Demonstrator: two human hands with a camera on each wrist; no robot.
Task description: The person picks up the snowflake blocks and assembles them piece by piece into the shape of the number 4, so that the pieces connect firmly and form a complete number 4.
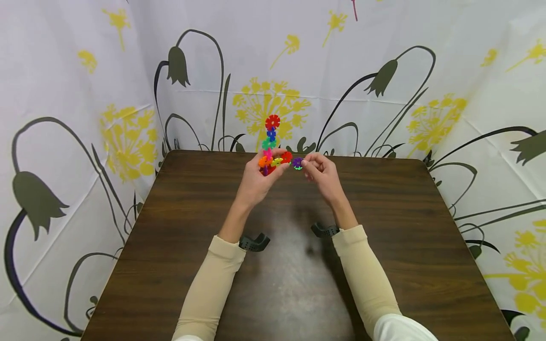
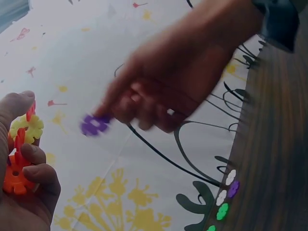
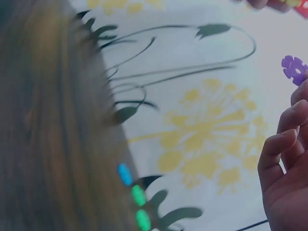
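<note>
My left hand [image 1: 254,182] grips a joined figure of slotted plastic flower discs. From the grip a column rises with a pink disc [image 1: 268,154], a green disc [image 1: 268,143], a blue disc [image 1: 271,134] and a red disc [image 1: 272,121] on top. An orange disc [image 2: 17,179] and a yellow disc [image 2: 30,129] show between the left fingers; others are partly hidden. Off to the right, another red disc [image 1: 286,157] sticks out. My right hand [image 1: 323,174] pinches a single purple disc [image 3: 293,69] by its edge, apart from the figure in the left wrist view.
A dark wooden table [image 1: 281,293] lies under both arms. Loose discs line its edge in the wrist views, among them a white disc [image 2: 231,177], a green disc [image 2: 222,211] and a blue disc [image 3: 124,174]. Behind hangs a flower-patterned curtain [image 1: 273,57].
</note>
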